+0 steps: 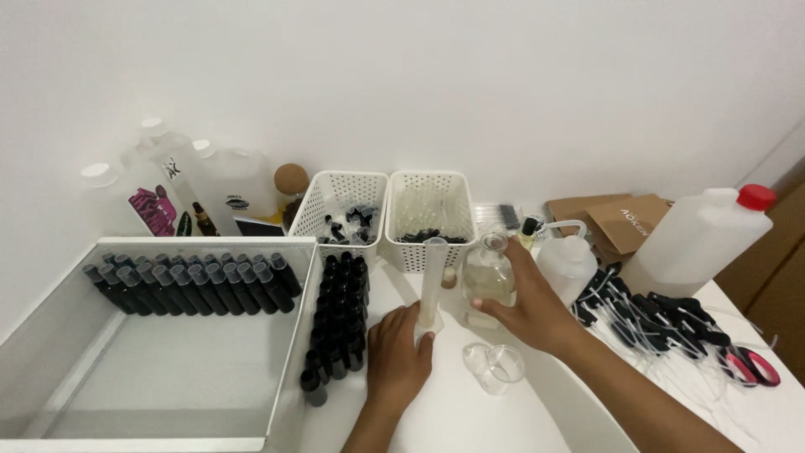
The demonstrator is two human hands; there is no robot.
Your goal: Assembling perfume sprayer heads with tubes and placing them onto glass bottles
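Plain white wall (470, 75) behind white table (453, 419); brown cabinet (776, 285) right.

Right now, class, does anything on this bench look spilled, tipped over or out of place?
One thing: a small clear beaker lies on its side near the table's front edge, just below the right hand on the glass bottle. No spill shows. The left hand steadies the upright measuring cylinder; the black vials stand in tidy rows.

Two white baskets (386, 214); one measuring cylinder (432, 281); one glass flask (488, 277); two hands (470, 335); one small beaker (495, 367)
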